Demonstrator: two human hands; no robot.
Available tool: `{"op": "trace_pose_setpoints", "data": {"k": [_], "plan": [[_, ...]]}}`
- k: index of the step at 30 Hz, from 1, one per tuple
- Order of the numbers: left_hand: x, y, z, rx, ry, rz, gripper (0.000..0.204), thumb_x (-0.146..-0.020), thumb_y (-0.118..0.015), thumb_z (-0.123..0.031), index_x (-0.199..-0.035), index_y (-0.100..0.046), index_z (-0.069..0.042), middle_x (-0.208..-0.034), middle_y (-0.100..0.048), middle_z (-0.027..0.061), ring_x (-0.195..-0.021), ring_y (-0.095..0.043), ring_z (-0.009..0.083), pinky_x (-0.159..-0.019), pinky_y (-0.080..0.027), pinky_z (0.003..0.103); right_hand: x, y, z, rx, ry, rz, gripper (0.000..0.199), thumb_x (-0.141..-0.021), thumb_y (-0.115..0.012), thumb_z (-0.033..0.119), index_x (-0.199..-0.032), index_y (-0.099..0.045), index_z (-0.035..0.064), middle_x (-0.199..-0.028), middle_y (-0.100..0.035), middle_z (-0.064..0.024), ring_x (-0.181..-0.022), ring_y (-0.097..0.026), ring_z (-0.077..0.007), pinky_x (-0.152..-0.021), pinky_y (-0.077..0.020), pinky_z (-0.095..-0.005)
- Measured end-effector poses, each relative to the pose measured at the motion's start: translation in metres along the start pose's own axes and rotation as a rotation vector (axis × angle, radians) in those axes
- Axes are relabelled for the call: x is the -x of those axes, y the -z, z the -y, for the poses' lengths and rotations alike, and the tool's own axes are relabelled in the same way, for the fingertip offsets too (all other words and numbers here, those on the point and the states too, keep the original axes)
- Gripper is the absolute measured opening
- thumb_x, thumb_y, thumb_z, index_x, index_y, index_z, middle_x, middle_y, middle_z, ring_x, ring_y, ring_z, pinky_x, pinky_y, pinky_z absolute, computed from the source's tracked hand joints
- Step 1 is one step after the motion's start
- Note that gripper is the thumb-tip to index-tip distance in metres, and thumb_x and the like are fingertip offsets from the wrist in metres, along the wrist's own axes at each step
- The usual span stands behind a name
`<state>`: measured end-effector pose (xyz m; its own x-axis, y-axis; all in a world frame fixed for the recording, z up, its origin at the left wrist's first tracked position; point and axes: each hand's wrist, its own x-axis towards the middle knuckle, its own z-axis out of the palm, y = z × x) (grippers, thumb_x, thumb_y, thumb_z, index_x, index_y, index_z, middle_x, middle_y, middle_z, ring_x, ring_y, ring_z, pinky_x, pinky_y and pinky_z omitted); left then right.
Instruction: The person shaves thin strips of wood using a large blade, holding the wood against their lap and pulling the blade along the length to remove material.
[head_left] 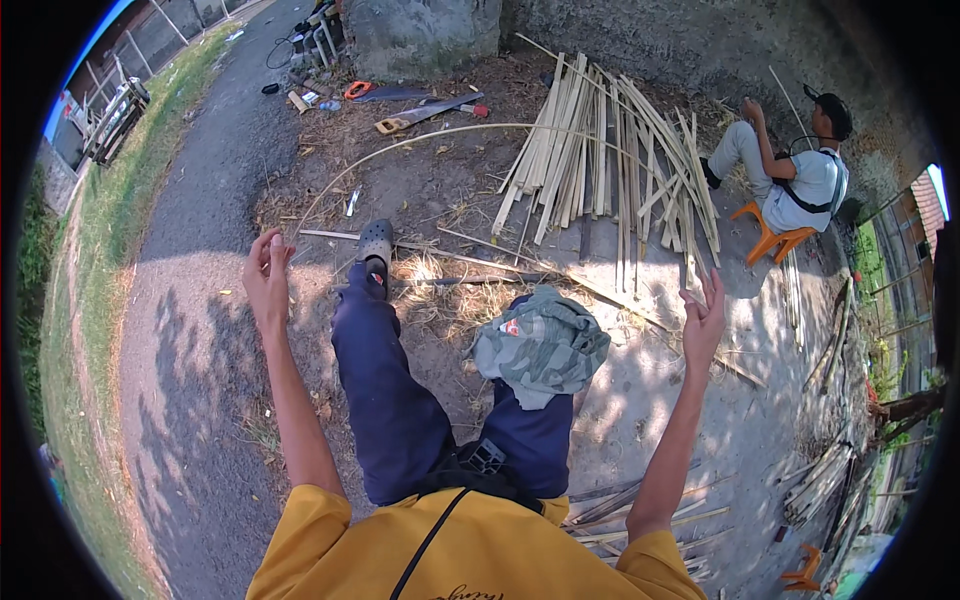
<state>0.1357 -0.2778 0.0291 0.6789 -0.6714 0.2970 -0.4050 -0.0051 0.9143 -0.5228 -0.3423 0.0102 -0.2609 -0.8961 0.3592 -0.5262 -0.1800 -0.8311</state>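
My left hand (268, 278) is raised at the left, its fingers loosely bent and apart. Close to its fingertips is the left end of a long, thin bamboo strip (400, 143), which curves over the ground toward a pile of pale split bamboo strips (560, 150). I see no grip on that strip. At the right, my right hand (703, 318) is also lifted, thumb and fingers spread, nothing visible in it. Below its fingertips, the lower ends of the pile lie on the ground. A camouflage cloth (543, 345) is draped over my right knee.
Two handsaws (425, 112) lie ahead on the dirt near a concrete block (420, 35). A person (800, 170) sits on an orange stool (772, 237) at the right, by the wall. More strips (610, 515) lie at my lower right. Paved road (215, 190) runs along the left.
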Motion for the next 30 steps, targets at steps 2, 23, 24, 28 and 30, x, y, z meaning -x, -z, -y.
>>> {"op": "trace_pose_setpoints", "data": {"k": [2,23,24,28,30], "plan": [[0.000,-0.001,0.001,0.006,-0.005,0.001,0.034,-0.107,-0.066,-0.031,-0.129,-0.074,-0.005,-0.105,-0.077,0.0139,-0.099,-0.076,0.0198,-0.089,-0.056,0.033,0.000,-0.003,-0.001,0.000,-0.055,0.036,0.065,-0.097,-0.049,-0.010,-0.161,-0.040,0.0033,-0.158,-0.054,-0.0207,-0.118,-0.074,-0.0276,-0.095,-0.0563,-0.0322],[-0.003,0.007,0.031,-0.529,-0.326,-0.308,0.016,-0.098,-0.075,-0.024,-0.104,-0.081,-0.010,-0.093,-0.074,0.0124,-0.094,-0.069,0.0311,-0.084,-0.053,0.042,0.000,-0.008,-0.022,0.513,0.126,-0.339,0.024,-0.104,-0.070,0.028,-0.105,-0.081,0.0063,-0.096,-0.067,-0.0094,-0.076,-0.068,-0.0246,-0.066,-0.0531,-0.0355],[0.000,0.004,0.027,-0.506,-0.331,-0.303,0.016,-0.098,-0.076,-0.023,-0.102,-0.081,-0.008,-0.093,-0.074,0.0117,-0.091,-0.070,0.0293,-0.083,-0.054,0.041,0.000,-0.008,-0.024,0.516,0.124,-0.341,0.024,-0.104,-0.070,0.028,-0.105,-0.081,0.0063,-0.096,-0.067,-0.0094,-0.076,-0.068,-0.0246,-0.066,-0.0531,-0.0355],[0.014,-0.008,0.025,-0.447,-0.263,-0.265,0.018,-0.097,-0.077,-0.022,-0.098,-0.081,-0.005,-0.093,-0.076,0.0108,-0.081,-0.072,0.0241,-0.077,-0.056,0.038,0.005,-0.014,-0.027,0.416,0.083,-0.356,0.020,-0.101,-0.074,0.023,-0.108,-0.082,0.0071,-0.089,-0.061,-0.0083,-0.074,-0.063,-0.0229,-0.066,-0.0543,-0.0349],[0.020,-0.007,0.033,-0.451,-0.256,-0.243,0.018,-0.098,-0.076,-0.021,-0.099,-0.080,-0.004,-0.093,-0.076,0.0110,-0.080,-0.072,0.0241,-0.076,-0.056,0.037,0.010,-0.018,-0.024,0.358,0.053,-0.357,0.018,-0.100,-0.075,0.021,-0.109,-0.083,0.0072,-0.089,-0.062,-0.0087,-0.075,-0.063,-0.0222,-0.067,-0.0552,-0.0349]]}}
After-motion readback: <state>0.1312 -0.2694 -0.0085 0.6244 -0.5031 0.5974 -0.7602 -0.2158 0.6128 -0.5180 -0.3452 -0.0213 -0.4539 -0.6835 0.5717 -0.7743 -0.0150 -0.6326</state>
